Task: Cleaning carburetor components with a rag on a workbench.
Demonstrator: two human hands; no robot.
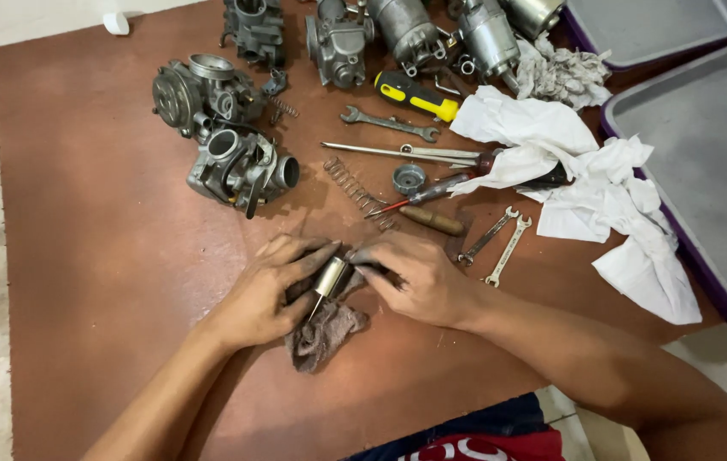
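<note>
On the brown table (99, 256), the person's left hand (265, 294) and right hand (419, 277) meet over a small metal cylinder (330, 277) with a thin needle sticking out of its near end. The left fingers curl around the cylinder from one side, and the right fingertips pinch its far end, so both hands are closed on it. A grey rag (325, 329) lies crumpled directly under the cylinder, and the left palm rests on part of it. Just beyond the cylinder lies a coil spring (359, 192), and past that a wooden-handled screwdriver (427, 213). Two small wrenches (500, 243) lie to the right of the cylinder, beside a white cloth (594, 188). Farther beyond the cylinder, to the left, sit two carburetors (227, 137). Whether the rag wraps the cylinder's underside is hard to tell.
</note>
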